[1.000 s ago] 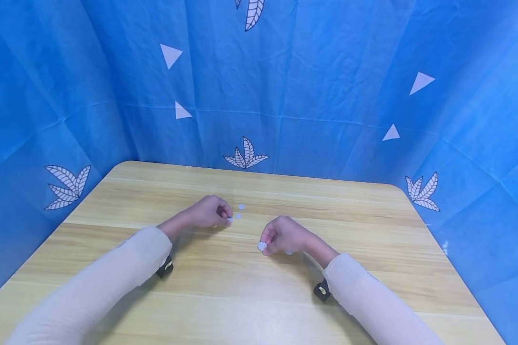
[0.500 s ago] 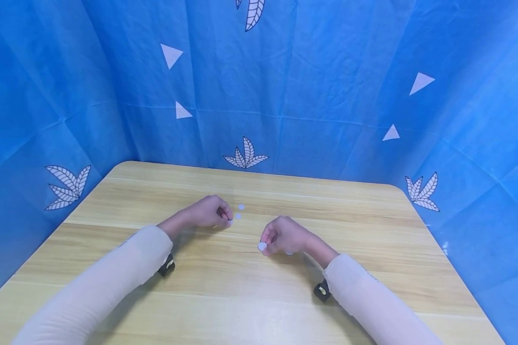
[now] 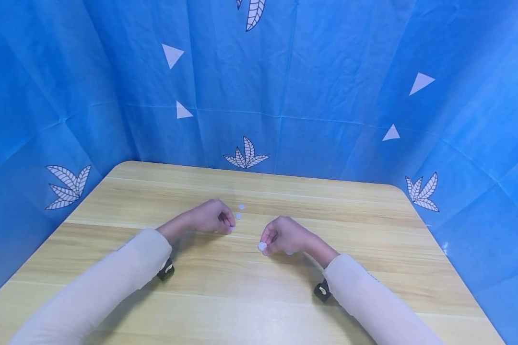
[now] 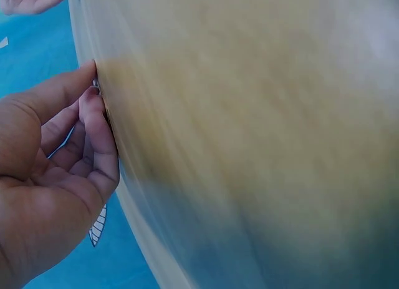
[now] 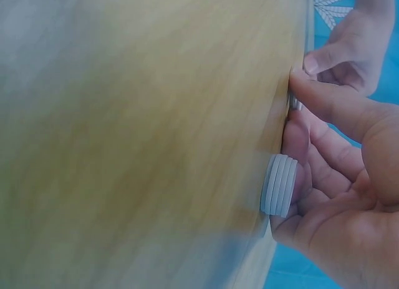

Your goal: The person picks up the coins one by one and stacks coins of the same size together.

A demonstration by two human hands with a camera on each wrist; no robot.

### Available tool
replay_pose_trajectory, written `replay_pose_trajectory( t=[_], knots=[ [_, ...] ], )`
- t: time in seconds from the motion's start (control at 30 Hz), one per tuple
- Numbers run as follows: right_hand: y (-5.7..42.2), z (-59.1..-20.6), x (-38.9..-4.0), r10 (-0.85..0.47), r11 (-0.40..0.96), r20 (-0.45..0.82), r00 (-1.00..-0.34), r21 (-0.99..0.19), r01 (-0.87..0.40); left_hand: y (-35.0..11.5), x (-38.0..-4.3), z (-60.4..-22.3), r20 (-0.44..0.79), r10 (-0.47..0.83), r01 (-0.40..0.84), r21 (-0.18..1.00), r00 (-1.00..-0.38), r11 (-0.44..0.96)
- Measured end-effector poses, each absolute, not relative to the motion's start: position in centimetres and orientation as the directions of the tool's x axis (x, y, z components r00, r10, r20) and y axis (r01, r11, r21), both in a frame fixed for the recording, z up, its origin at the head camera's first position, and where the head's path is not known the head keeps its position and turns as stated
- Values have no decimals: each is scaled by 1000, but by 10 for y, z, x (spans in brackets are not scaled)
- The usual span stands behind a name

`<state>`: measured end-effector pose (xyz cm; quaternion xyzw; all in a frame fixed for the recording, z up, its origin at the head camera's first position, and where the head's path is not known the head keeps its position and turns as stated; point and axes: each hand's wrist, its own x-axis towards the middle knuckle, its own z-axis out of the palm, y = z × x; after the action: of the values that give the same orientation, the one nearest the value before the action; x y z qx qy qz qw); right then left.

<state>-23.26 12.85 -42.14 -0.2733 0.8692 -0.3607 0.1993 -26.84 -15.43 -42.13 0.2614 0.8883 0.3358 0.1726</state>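
Note:
My left hand (image 3: 211,216) pinches a small white disc (image 3: 232,230) between thumb and fingertips, low over the table. Only a sliver of that disc shows in the left wrist view, between the thumb and a curled finger. To the right and closer to me, my right hand (image 3: 287,235) holds another white disc (image 3: 262,246) by thumb and fingers at the tabletop. Beside the right hand's lower fingers stands a short stack of several pale discs (image 5: 279,185); in the head view the hand mostly hides it.
Just beyond the left fingertips, two loose white discs (image 3: 241,207) lie one behind the other. The wood-grain table (image 3: 241,297) has a rounded far edge, and a blue curtain (image 3: 328,86) with leaf and triangle prints surrounds its far side and both flanks.
My left hand has come slightly toward me, its disc moving with it away from the two loose discs. The right hand stays in place.

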Motion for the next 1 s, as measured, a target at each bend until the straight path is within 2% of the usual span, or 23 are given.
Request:
replay_pose_trajectory(
  t=[0.37,1.0],
  knots=[
    [129,-421,-233,-623,592,-148,-768,-731,-339,-148,-261,-419,-142,626,404,651,-766,642],
    [128,-419,-232,-638,583,-154,-754,-737,-343,-141,-245,-421,-182,631,378,665,-754,644]
  ],
)
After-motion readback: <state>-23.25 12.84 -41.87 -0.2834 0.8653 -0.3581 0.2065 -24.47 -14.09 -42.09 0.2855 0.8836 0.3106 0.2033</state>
